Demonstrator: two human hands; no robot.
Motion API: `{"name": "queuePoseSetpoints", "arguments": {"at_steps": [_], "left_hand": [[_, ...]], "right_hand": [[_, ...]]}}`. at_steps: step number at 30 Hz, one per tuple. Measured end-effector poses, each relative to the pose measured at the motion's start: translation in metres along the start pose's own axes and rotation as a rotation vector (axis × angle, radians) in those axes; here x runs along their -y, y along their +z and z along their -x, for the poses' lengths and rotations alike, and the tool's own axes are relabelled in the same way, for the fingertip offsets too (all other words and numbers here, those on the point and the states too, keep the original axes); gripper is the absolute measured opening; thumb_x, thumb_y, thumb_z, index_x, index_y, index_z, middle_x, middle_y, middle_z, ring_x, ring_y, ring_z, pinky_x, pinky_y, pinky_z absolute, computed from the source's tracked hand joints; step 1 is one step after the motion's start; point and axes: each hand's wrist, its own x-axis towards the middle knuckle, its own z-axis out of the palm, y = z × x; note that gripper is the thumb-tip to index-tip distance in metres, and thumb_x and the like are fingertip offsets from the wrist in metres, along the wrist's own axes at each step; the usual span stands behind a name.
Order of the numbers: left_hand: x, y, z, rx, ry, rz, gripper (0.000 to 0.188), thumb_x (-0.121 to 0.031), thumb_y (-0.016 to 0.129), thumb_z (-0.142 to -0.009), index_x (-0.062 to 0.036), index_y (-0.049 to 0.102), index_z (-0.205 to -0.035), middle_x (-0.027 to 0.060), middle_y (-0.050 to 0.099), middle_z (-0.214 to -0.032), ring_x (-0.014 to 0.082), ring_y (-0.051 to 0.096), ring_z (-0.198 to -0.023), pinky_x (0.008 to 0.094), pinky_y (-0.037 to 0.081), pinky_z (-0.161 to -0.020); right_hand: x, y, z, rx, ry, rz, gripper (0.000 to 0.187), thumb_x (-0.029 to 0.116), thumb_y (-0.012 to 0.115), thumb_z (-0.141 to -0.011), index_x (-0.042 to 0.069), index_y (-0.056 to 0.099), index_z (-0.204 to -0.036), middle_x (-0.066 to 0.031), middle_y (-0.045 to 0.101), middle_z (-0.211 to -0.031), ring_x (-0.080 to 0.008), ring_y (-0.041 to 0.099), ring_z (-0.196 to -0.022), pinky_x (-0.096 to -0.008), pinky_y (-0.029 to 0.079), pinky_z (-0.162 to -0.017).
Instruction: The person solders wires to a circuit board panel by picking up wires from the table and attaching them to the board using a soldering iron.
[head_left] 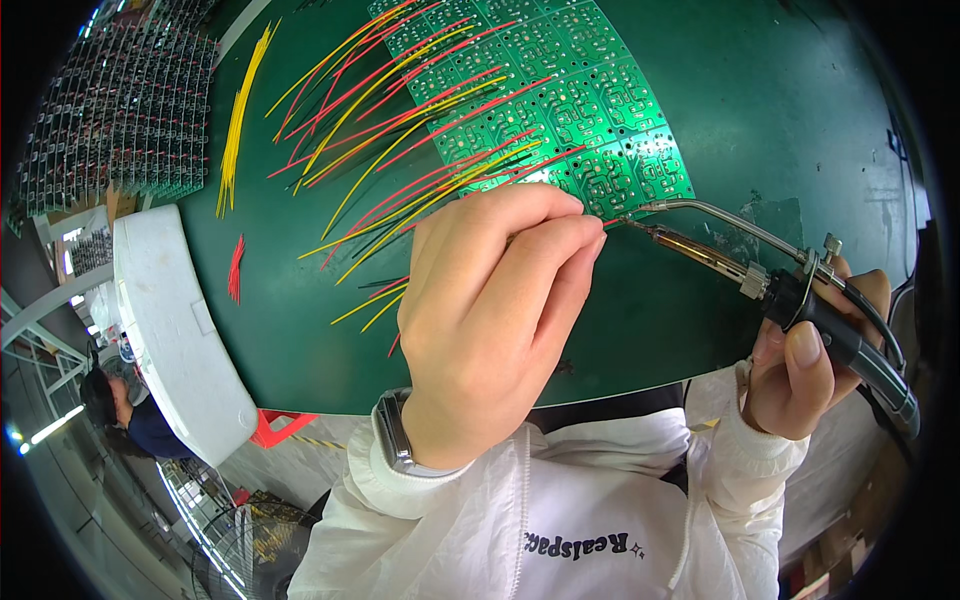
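My left hand [495,310], with a watch [393,430] on its wrist, is closed in a pinch on a thin red wire [613,222]. Only a short end of the wire shows past the fingertips, at the near edge of a green circuit board panel [600,90]. In my right hand [805,365] is a soldering iron [840,345], fingers wrapped round its black handle. A metal feed tube [735,217] runs along the iron, and both point left, meeting close to the wire end. Whether the tip touches the wire I cannot tell.
Red, yellow and black wires [350,115] fan out leftward from the panel. A yellow wire bundle [238,120] and short red wires [236,270] lie on the green table [300,350]. Stacked boards [110,110], a white container [180,330] and another person [140,415] are at left.
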Motion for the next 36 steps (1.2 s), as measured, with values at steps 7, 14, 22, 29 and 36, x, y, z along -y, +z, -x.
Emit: {"name": "queuePoseSetpoints", "arguments": {"at_steps": [7, 14, 22, 29, 36], "left_hand": [[0.000, -0.001, 0.000, 0.009, 0.003, -0.005, 0.019, 0.010, 0.070, -0.063, 0.0014, 0.063, -0.079, 0.0079, 0.060, -0.083, 0.0178, 0.059, -0.073, 0.0264, 0.048, -0.062], [0.000, -0.001, 0.000, 0.019, -0.003, -0.005, 0.019, 0.010, 0.070, -0.064, 0.0015, 0.063, -0.079, 0.0079, 0.060, -0.083, 0.0177, 0.059, -0.072, 0.0261, 0.048, -0.062], [-0.002, -0.003, -0.003, 0.021, 0.028, -0.065, 0.020, 0.009, 0.071, -0.063, 0.0008, 0.064, -0.080, 0.0070, 0.059, -0.084, 0.0185, 0.058, -0.074, 0.0268, 0.047, -0.063], [-0.009, -0.004, 0.003, -0.012, -0.026, -0.079, 0.025, 0.005, 0.073, -0.061, -0.0005, 0.064, -0.084, 0.0070, 0.058, -0.088, 0.0203, 0.057, -0.077, 0.0288, 0.046, -0.064], [-0.011, -0.007, 0.009, 0.067, 0.074, -0.224, 0.031, -0.004, 0.075, -0.061, -0.0034, 0.063, -0.089, 0.0048, 0.058, -0.090, 0.0212, 0.055, -0.077, 0.0314, 0.039, -0.068]], "right_hand": [[-0.001, -0.002, 0.000, 0.006, -0.027, 0.036, 0.041, 0.025, 0.075, -0.060, 0.002, 0.045, -0.077, -0.0017, 0.040, -0.065, -0.0114, 0.039, -0.059, -0.0239, 0.034, -0.055], [0.002, 0.000, -0.002, -0.003, 0.003, 0.022, 0.041, 0.029, 0.067, -0.065, 0.000, 0.043, -0.081, -0.0047, 0.044, -0.060, -0.0081, 0.040, -0.046, -0.0204, 0.035, -0.048], [-0.015, -0.010, -0.006, 0.023, -0.256, 0.090, 0.031, 0.017, 0.052, -0.072, -0.012, 0.050, -0.082, -0.0079, 0.039, -0.063, -0.0100, 0.032, -0.041, -0.0180, 0.029, -0.039], [-0.005, 0.000, -0.007, 0.042, -0.127, -0.176, 0.028, 0.016, 0.052, -0.072, -0.011, 0.050, -0.080, -0.0078, 0.039, -0.062, -0.0101, 0.032, -0.042, -0.0180, 0.029, -0.039], [-0.002, -0.005, -0.008, 0.005, -0.005, -0.173, 0.029, 0.021, 0.059, -0.068, 0.000, 0.041, -0.080, -0.0054, 0.044, -0.061, -0.0069, 0.039, -0.046, -0.0156, 0.033, -0.042]]}}
